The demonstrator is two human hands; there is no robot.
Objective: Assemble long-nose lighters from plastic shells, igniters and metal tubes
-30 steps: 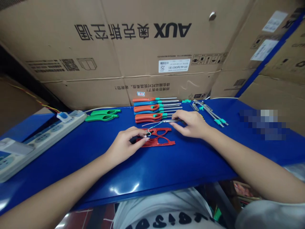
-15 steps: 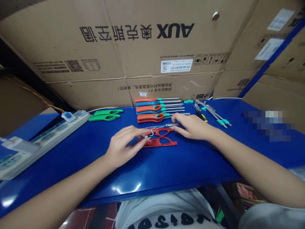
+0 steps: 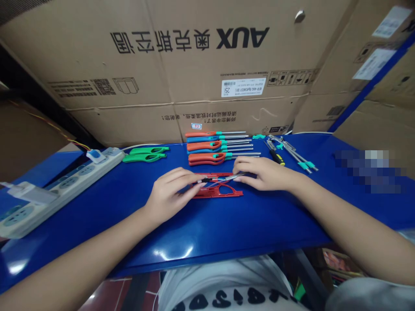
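Observation:
My left hand (image 3: pixel 173 190) pinches a small black part (image 3: pixel 207 179) between thumb and fingertips; its exact kind is too small to tell. In my right hand (image 3: pixel 261 172) is the end of a silver metal lighter tube (image 3: pixel 234 176), held between thumb and fingers. The tube slants toward the black part, and a thin wire or hose seems to run between them. Below both hands, two red lighter handle shells (image 3: pixel 238 193) lie on the blue table, partly covered by my left fingers and the parts.
Behind my hands, several orange and blue lighters (image 3: pixel 207 158) lie in a stack. Green handle shells (image 3: pixel 145 158) are at left, near a white power strip (image 3: pixel 73 180). A yellow-black screwdriver (image 3: pixel 277 157) and metal tubes (image 3: pixel 295 156) lie at right. A cardboard box (image 3: pixel 145 90) stands behind.
My left hand has brought the black part level with the tube, above the shells. My right hand has tilted the tube slightly. The white wire loop no longer shows. The view has shifted slightly.

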